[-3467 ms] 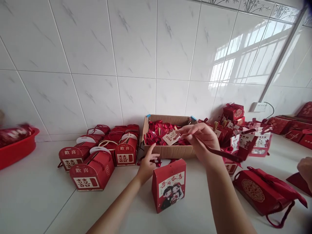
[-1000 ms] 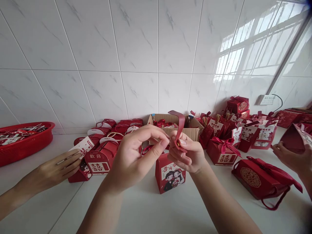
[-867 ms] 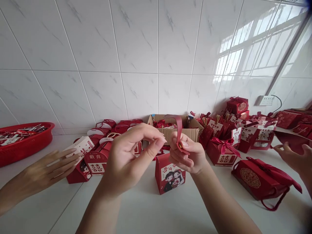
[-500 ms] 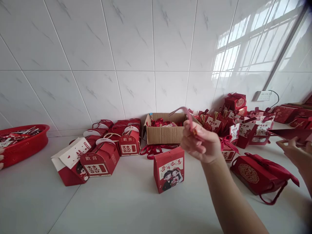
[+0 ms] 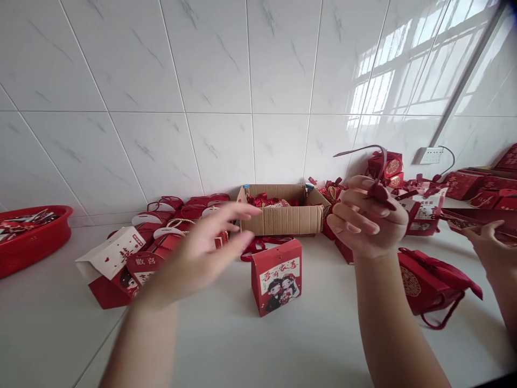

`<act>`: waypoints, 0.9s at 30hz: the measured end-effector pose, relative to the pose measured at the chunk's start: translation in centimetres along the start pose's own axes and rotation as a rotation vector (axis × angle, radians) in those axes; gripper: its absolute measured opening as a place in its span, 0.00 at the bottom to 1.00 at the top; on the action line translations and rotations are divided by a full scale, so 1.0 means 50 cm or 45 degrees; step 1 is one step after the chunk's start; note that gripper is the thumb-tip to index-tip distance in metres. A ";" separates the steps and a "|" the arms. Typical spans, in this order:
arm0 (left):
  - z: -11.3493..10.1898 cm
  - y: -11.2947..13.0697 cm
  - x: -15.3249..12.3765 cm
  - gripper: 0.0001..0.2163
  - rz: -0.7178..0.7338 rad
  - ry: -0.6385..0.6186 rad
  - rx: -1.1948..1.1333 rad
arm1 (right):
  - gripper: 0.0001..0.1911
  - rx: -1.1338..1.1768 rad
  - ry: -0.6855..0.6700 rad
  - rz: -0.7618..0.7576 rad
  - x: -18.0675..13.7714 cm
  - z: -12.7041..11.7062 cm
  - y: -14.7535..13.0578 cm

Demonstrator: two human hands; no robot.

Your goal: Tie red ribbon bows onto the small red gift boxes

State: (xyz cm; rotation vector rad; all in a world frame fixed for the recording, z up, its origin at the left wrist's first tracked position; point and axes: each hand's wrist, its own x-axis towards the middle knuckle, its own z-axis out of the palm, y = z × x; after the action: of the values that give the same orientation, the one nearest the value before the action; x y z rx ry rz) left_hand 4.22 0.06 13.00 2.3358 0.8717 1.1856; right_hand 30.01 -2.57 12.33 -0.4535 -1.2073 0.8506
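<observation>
My right hand (image 5: 367, 223) is raised on the right, its fingers closed on a dark red ribbon (image 5: 379, 194). One thin end of the ribbon arcs up and to the left above the fingers. My left hand (image 5: 200, 256) reaches in from the left, somewhat blurred, holding nothing, with its fingers apart. Between both hands a red gift box (image 5: 277, 280) printed with a cartoon couple stands upright on the white counter; neither hand touches it. Behind it is an open cardboard box (image 5: 283, 221) of red ribbon pieces, with loose ribbon (image 5: 252, 249) lying in front.
On the left stand a red basin (image 5: 36, 245) of small packets and a tilted white-topped box (image 5: 111, 252), with more red boxes behind my left hand. At right are a red bow-tied box (image 5: 434, 283), a co-worker's hand (image 5: 488, 245) at a red box, and a wall socket (image 5: 428, 156).
My left hand has come from the basin's edge to the middle left. My right hand has moved right with the ribbon, away from the cardboard box. The couple box still stands in place.
</observation>
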 end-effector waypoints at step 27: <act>0.156 -0.024 0.031 0.30 -0.213 0.484 -0.718 | 0.07 -0.095 0.688 -0.455 0.031 0.071 0.158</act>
State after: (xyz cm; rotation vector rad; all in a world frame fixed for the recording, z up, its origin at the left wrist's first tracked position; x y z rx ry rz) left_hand 10.89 1.55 8.73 1.5908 0.7086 1.5821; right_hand 24.24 3.08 8.80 -0.4715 -0.7837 0.3413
